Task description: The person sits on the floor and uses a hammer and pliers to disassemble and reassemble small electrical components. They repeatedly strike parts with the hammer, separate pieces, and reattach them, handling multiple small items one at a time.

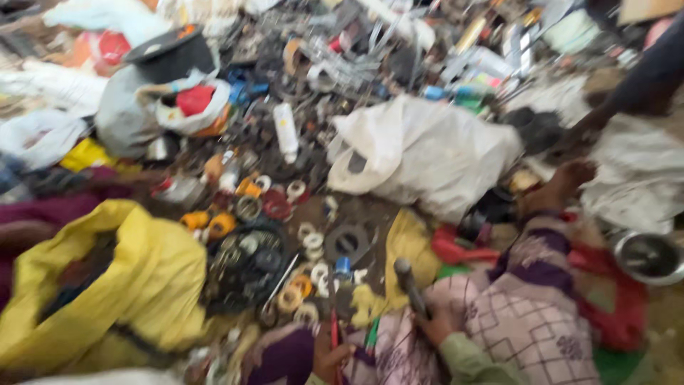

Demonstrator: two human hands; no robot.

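Right hand (436, 322): low in the frame, over the lap, fingers wrapped round the lower end of a dark tool (408, 284); the grip looks closed, though blur hides the fingertips
Tool: sticks up and away from the hand, rounded head on top, shaft in the fist; it reads as stiff metal, probably weighty for its size, so low on the shaft, where the hand is, seems the sound place to hold it
Left hand (332, 356): at the bottom edge, fingers curled on a thin red stick (333, 329) that points up; what it is, I cannot tell
Red stick: slim and light by the look of it, likely easy to let slip, best pinched near the lower end
Lap: checked pink cloth (527, 314) under both hands
Floor ahead: white rings (312, 241) and a flat grey washer (347, 242) just beyond the tool
Left side: yellow bag (135, 278), mouth open
Further off: white sack (427, 153), slumped
Far right: steel bowl (648, 257); another person's arm (634, 89) reaches in above it
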